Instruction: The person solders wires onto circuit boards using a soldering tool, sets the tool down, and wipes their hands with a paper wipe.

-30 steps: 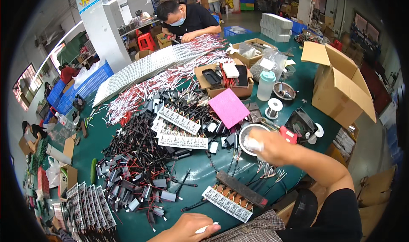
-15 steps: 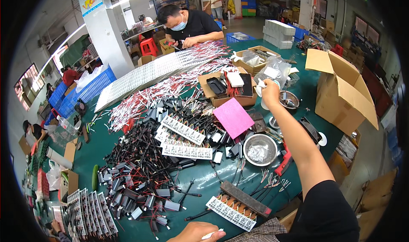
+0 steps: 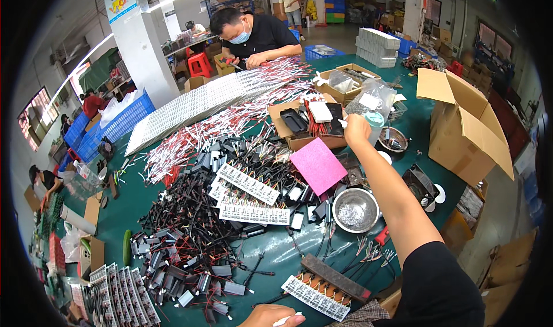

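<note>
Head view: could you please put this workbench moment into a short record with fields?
surface: green table covered with parts
right hand: right hand stretched out beside a clear bottle, next to a cardboard tray; grip unclear
left hand: left hand at the near edge, holding a small white piece
nearby: pink sheet, metal bowl, black wired parts
other person: masked person working across the table
</note>
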Demonstrator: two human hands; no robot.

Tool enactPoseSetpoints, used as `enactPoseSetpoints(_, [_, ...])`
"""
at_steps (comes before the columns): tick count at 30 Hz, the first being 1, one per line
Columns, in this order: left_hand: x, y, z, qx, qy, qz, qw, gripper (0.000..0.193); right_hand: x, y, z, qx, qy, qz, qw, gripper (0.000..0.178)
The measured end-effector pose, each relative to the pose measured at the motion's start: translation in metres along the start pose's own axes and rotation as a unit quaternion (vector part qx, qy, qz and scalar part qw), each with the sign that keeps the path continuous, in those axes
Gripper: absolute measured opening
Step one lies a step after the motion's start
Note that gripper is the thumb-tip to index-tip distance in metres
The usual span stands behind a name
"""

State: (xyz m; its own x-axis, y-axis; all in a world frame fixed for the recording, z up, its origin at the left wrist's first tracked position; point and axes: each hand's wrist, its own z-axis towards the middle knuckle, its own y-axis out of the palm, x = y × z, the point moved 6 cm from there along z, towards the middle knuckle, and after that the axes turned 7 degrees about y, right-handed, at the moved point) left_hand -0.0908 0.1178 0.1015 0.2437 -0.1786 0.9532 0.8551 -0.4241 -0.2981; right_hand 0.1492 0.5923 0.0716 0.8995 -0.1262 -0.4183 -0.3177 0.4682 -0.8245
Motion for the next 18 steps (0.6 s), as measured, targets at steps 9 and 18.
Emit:
enactPoseSetpoints(9, [-0.011, 0.000, 0.005, -0.012, 0.030, 0.017, 0.999, 0.032, 0.000, 0.003, -0.007, -0.022, 0.045, 0.046, 0.998, 0.024])
enactPoseSetpoints(18, [-0.014, 0.006, -0.002, 0.086, -0.108, -0.106, 0.985, 0.036, -0.001, 0.005, -0.013, -0.224, 0.028, -0.065, 0.972, 0.031])
